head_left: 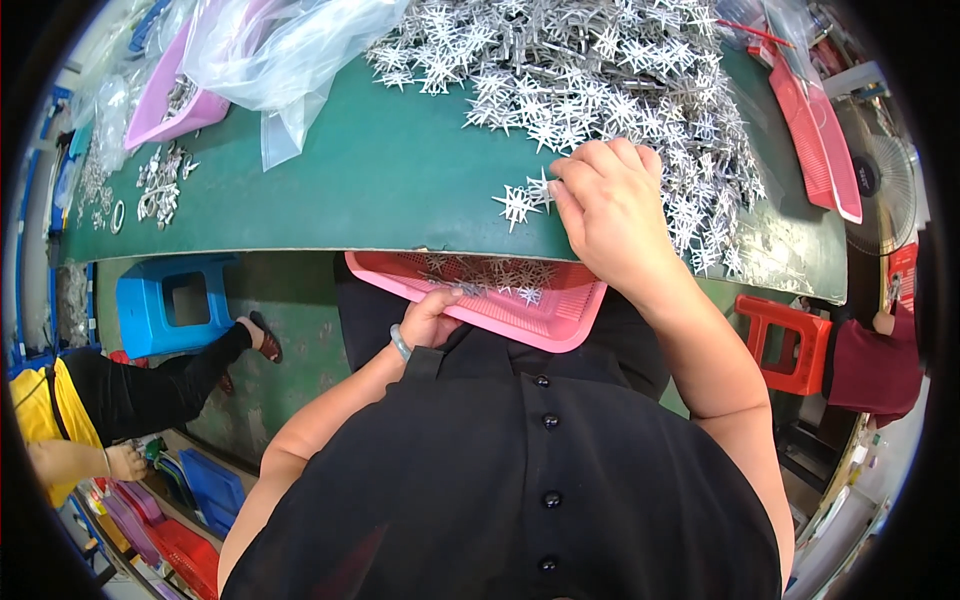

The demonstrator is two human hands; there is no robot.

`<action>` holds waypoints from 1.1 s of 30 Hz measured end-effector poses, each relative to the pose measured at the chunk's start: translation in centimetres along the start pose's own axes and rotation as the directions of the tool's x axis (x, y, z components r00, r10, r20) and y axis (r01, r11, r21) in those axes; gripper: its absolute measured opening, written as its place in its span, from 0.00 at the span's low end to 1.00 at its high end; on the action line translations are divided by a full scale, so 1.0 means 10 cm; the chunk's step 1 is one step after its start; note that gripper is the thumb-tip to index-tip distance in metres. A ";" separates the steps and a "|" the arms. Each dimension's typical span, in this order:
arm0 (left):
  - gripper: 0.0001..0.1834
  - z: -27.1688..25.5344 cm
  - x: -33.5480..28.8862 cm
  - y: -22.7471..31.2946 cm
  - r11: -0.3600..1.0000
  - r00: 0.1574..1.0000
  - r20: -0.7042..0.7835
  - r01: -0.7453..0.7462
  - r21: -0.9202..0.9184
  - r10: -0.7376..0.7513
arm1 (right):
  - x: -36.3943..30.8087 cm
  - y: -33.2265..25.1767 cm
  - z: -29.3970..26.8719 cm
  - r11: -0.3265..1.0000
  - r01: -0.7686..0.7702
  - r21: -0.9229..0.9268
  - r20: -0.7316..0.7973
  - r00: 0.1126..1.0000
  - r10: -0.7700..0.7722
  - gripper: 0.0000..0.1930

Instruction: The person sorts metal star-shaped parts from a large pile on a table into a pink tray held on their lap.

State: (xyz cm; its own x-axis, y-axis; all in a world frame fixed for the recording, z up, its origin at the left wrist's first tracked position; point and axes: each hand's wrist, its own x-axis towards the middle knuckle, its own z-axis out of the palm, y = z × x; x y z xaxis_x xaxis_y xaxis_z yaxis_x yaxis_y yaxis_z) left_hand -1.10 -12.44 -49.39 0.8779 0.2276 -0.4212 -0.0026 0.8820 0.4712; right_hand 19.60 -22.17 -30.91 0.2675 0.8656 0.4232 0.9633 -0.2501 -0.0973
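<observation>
A large heap of silver star-shaped metal pieces (620,80) covers the far right part of the green table (350,190). At the heap's near edge my right hand (615,205) reaches down with bent fingers, its thumb and forefinger closed at a star-shaped metal piece (541,190). Another loose star piece (516,206) lies just left of it. Below the table edge, a pink plastic basket (560,335) rests on my lap with several star pieces (528,280) inside. My left hand (428,320) grips the basket's near left rim, thumb over the inside.
Clear plastic bags (290,60) and a purple bin (180,110) occupy the table's far left, near small metal parts (160,190). A pink basket (810,140) leans at the right, beside a fan (880,180). Blue (180,305) and red (785,345) stools stand below; people sit on both sides.
</observation>
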 end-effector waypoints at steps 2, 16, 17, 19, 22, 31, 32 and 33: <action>0.23 0.00 -0.01 -0.01 0.999 0.999 0.024 -0.027 -0.021 0.028 | 0.00 0.03 -0.01 1.000 -0.006 0.017 -0.045 0.999 0.007 0.04; 0.24 0.00 -0.01 0.00 1.000 0.999 0.034 0.004 -0.003 -0.004 | -0.14 -0.15 0.03 0.969 0.145 0.198 0.135 0.975 -0.174 0.21; 0.24 0.02 -0.01 0.01 1.000 1.000 0.030 0.007 -0.010 -0.007 | -0.18 -0.17 0.09 0.971 0.151 0.183 0.166 0.969 -0.182 0.23; 0.25 0.05 -0.04 0.01 1.000 0.999 0.040 0.013 -0.008 -0.013 | -0.25 -0.24 0.08 0.963 0.140 0.229 0.184 0.966 -0.184 0.23; 0.25 0.02 -0.06 0.03 0.999 0.998 -0.039 0.054 0.009 -0.054 | -0.35 -0.26 0.02 0.906 0.193 0.377 0.127 0.958 -0.257 0.22; 0.23 -0.02 -0.06 0.02 0.995 0.991 -0.100 0.088 0.043 -0.084 | -0.53 0.07 -0.13 0.994 0.010 0.109 -0.043 0.999 -0.006 0.16; 0.23 0.00 -0.06 0.02 0.996 0.992 -0.100 0.081 0.046 -0.076 | -0.53 0.10 -0.11 0.978 0.081 0.191 -0.038 0.996 -0.075 0.15; 0.23 0.02 -0.05 0.02 0.995 0.992 -0.099 0.083 0.046 -0.079 | -0.54 0.11 -0.11 0.978 0.078 0.191 -0.037 0.997 -0.073 0.15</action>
State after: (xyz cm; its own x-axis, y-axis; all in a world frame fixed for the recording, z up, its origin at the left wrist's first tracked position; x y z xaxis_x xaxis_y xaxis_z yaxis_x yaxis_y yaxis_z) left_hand -1.47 -12.48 -48.87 0.8236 0.1973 -0.5317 0.0929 0.8779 0.4698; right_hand 19.22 -27.57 -32.29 0.1960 0.8647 0.4625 0.9677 -0.0941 -0.2341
